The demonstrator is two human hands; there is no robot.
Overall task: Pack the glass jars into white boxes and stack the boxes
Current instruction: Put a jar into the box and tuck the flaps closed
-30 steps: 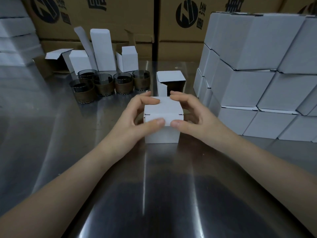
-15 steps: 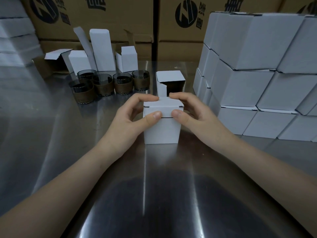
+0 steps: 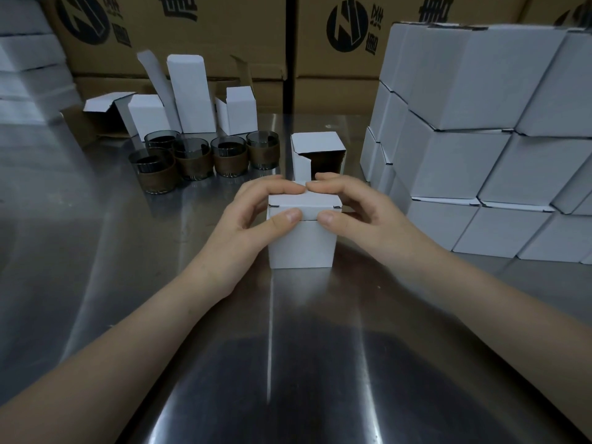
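Note:
A small white box (image 3: 302,245) stands on the steel table (image 3: 96,251) at the centre. My left hand (image 3: 253,216) grips its left top edge, fingers over the lid and thumb on the front flap. My right hand (image 3: 355,213) grips the right top edge the same way. The lid lies nearly flat. Several dark glass jars (image 3: 192,158) with brown bands stand in a group at the back left. What is inside the held box is hidden.
An open white box (image 3: 317,149) stands just behind the held one. A tall stack of closed white boxes (image 3: 480,155) fills the right. More open white boxes (image 3: 189,97) stand behind the jars, with brown cartons (image 3: 208,33) along the back wall.
The lid has been pushed down from raised to nearly flat. The fingers of both hands have moved over the top until their tips meet.

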